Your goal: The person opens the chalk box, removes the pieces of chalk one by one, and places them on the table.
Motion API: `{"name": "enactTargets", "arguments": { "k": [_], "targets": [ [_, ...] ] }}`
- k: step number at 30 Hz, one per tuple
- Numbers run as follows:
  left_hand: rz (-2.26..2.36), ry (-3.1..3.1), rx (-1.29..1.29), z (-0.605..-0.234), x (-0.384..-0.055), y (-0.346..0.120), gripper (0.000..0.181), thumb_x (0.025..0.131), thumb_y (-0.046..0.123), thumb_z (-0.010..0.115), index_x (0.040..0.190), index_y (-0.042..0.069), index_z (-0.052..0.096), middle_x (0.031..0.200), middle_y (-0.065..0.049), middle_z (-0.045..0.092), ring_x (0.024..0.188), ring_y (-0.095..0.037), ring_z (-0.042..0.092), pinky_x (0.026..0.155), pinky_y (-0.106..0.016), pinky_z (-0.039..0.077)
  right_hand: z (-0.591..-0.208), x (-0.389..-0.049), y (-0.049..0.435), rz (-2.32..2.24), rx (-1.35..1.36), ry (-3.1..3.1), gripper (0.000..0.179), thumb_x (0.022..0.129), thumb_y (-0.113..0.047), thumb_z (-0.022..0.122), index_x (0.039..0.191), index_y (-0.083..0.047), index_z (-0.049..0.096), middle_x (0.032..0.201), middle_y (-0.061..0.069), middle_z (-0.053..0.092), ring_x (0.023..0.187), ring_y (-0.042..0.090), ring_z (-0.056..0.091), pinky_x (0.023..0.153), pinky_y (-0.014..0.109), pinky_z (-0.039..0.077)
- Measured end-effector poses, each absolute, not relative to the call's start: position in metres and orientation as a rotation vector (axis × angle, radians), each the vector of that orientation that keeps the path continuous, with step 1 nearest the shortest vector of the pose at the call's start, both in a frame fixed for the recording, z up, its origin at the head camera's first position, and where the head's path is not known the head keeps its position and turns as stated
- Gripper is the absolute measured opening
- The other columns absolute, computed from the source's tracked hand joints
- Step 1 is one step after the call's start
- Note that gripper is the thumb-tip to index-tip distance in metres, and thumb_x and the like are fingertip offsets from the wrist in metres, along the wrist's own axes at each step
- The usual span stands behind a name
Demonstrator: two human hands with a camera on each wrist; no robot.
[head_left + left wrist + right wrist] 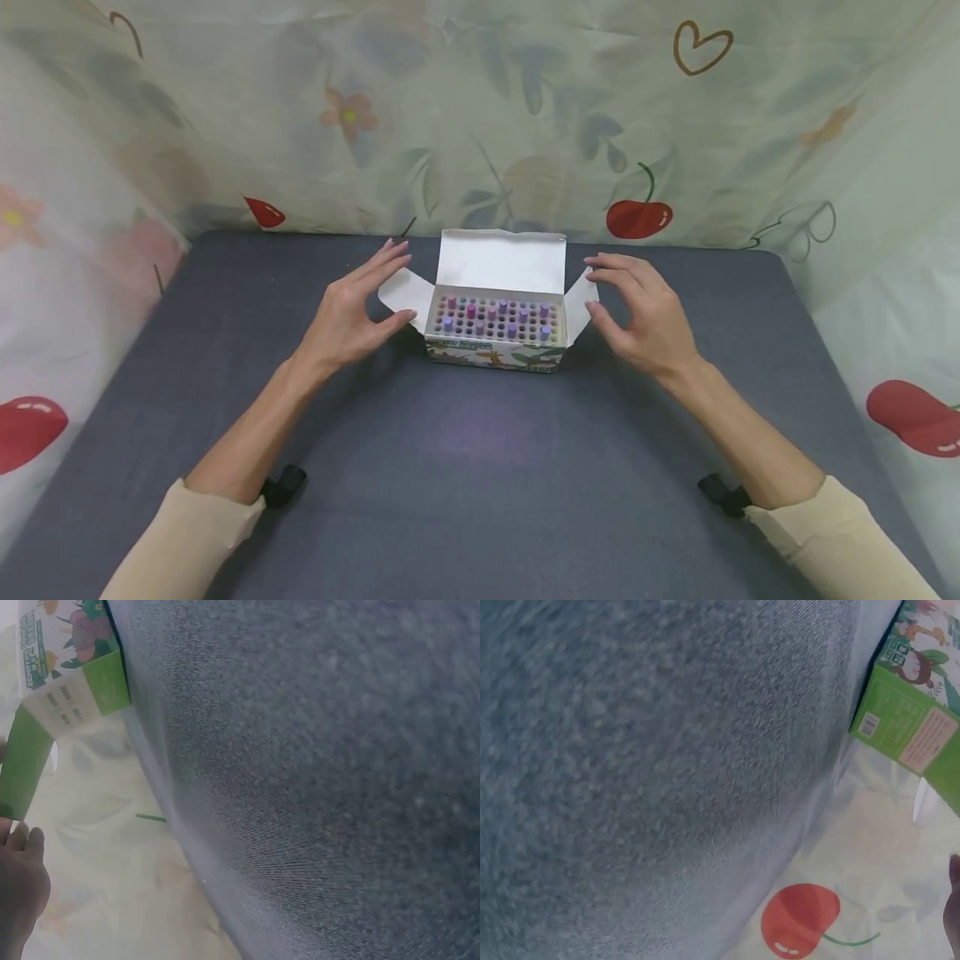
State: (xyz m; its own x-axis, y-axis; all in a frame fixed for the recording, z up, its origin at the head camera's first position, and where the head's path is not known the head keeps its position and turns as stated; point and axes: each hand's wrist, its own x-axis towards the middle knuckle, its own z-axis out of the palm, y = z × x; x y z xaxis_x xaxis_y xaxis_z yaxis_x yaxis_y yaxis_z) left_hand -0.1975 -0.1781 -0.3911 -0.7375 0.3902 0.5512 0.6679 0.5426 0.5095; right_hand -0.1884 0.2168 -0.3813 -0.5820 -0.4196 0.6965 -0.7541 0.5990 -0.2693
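Observation:
A small printed cardboard box (493,357) stands with its white lid (501,260) raised and both side flaps spread outward. Inside is a grid of round holes; several purple and pink stick ends (471,311) poke up from it. My left hand (341,321) is at the left flap (405,292), fingers extended and thumb apart; the left wrist view has its fingertips by the green outside of that flap (28,761). At the right flap (580,306) is my right hand (648,317), fingers bent gently, thumb apart. Whether either hand presses its flap is unclear.
The box sits toward the back of a dark grey cloth-covered table (480,483). A patterned curtain (465,117) with cherries and flowers hangs behind the table and along both sides. Dark straps (285,486) with small devices are on both wrists.

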Motion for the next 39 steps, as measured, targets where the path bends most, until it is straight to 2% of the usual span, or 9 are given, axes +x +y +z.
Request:
{"name": "enactTargets", "arguments": {
  "k": [3,8,13,17,22,25,30,33,39],
  "targets": [
    [-1.009,-2.435,-0.863,-0.391,-0.197,-0.179,0.072,0.079,0.012,0.086,0.143,0.008,0.055,0.148,-0.005,0.051,0.143,-0.023,0.038,0.107,-0.044,0.041,-0.38,-0.189,0.22,0.734,0.939,-2.174,0.025,0.09,-0.015,0.063,0.106,0.002,0.072,0.119,0.013,0.068,0.114,0.03,0.061,0.104,0.034,0.042],
    [-0.975,-2.506,-0.829,-0.393,-0.195,-0.183,0.07,0.082,0.015,0.084,0.144,0.006,0.054,0.148,-0.006,0.051,0.145,-0.02,0.035,0.108,-0.046,0.04,-0.38,-0.19,0.224,0.658,0.961,-2.165,0.021,0.089,-0.01,0.064,0.101,0.003,0.075,0.106,0.015,0.072,0.111,0.031,0.064,0.105,0.039,0.042],
    [-0.949,-2.585,-0.842,-0.398,-0.195,-0.187,0.064,0.087,0.016,0.079,0.144,0.001,0.052,0.149,-0.01,0.049,0.147,-0.024,0.03,0.107,-0.05,0.039,-0.383,-0.189,0.228,0.601,0.963,-2.172,0.019,0.088,-0.01,0.065,0.096,0.004,0.076,0.098,0.015,0.073,0.105,0.033,0.066,0.105,0.045,0.043],
    [-0.891,-2.663,-0.824,-0.401,-0.195,-0.186,0.064,0.09,0.024,0.076,0.145,0.001,0.05,0.149,-0.012,0.049,0.147,-0.027,0.028,0.106,-0.053,0.04,-0.384,-0.187,0.231,0.56,0.95,-2.193,0.02,0.089,-0.011,0.062,0.093,0.003,0.076,0.094,0.015,0.074,0.095,0.033,0.066,0.104,0.049,0.042],
    [-0.815,-2.788,-0.795,-0.405,-0.192,-0.184,0.067,0.091,0.034,0.074,0.145,0.003,0.051,0.146,-0.013,0.051,0.147,-0.028,0.028,0.107,-0.055,0.038,-0.386,-0.185,0.232,0.512,0.874,-2.274,0.018,0.089,-0.013,0.064,0.093,0.0,0.076,0.091,0.013,0.074,0.085,0.029,0.066,0.09,0.048,0.049],
    [-0.813,-2.823,-0.796,-0.408,-0.19,-0.182,0.068,0.092,0.035,0.073,0.146,0.003,0.049,0.148,-0.012,0.049,0.145,-0.028,0.033,0.107,-0.052,0.039,-0.388,-0.182,0.232,0.497,0.829,-2.32,0.017,0.087,-0.013,0.065,0.093,-0.002,0.076,0.091,0.012,0.074,0.082,0.028,0.066,0.082,0.046,0.05],
    [-0.838,-2.834,-0.814,-0.408,-0.186,-0.179,0.07,0.092,0.035,0.073,0.149,0.005,0.046,0.151,-0.014,0.046,0.136,-0.031,0.046,0.102,-0.048,0.045,-0.391,-0.179,0.23,0.525,0.781,-2.374,0.016,0.087,-0.012,0.067,0.095,-0.003,0.076,0.09,0.011,0.074,0.081,0.027,0.068,0.077,0.046,0.052],
    [-0.879,-2.833,-0.832,-0.408,-0.185,-0.176,0.07,0.092,0.034,0.072,0.15,0.006,0.044,0.15,-0.016,0.046,0.133,-0.032,0.05,0.1,-0.048,0.047,-0.394,-0.177,0.227,0.563,0.753,-2.409,0.016,0.086,-0.012,0.068,0.098,-0.004,0.077,0.092,0.009,0.074,0.082,0.026,0.067,0.073,0.045,0.053],
    [-1.003,-2.847,-0.863,-0.409,-0.188,-0.171,0.072,0.093,0.032,0.072,0.153,0.009,0.04,0.151,-0.014,0.046,0.126,-0.032,0.055,0.095,-0.047,0.05,-0.401,-0.176,0.221,0.591,0.716,-2.532,0.019,0.086,-0.013,0.069,0.103,-0.006,0.075,0.098,0.007,0.073,0.086,0.023,0.067,0.073,0.042,0.054]
  ]
}}
